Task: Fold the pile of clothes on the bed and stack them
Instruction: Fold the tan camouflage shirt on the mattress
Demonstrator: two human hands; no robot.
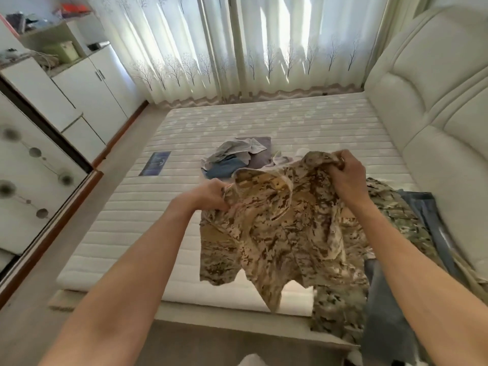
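Observation:
A tan and brown camouflage shirt [280, 233] hangs in the air over the near part of the bare white mattress [148, 207]. My left hand [211, 195] grips its left upper edge. My right hand [346, 173] grips a bunched part at its upper right, held higher. Behind the shirt lies a small heap of clothes [237, 157]: a pale grey-white piece, a blue one and a mauve one. At the right, a greener camouflage garment [396, 215] and blue-grey denim [427, 220] drape over the bed's near right corner.
A padded cream headboard [435, 101] runs along the right. Sheer curtains with a tree print [250, 48] hang behind the bed. White cabinets [87, 96] and a wardrobe with a sliding door [29, 180] line the left wall, across a strip of floor [79, 254].

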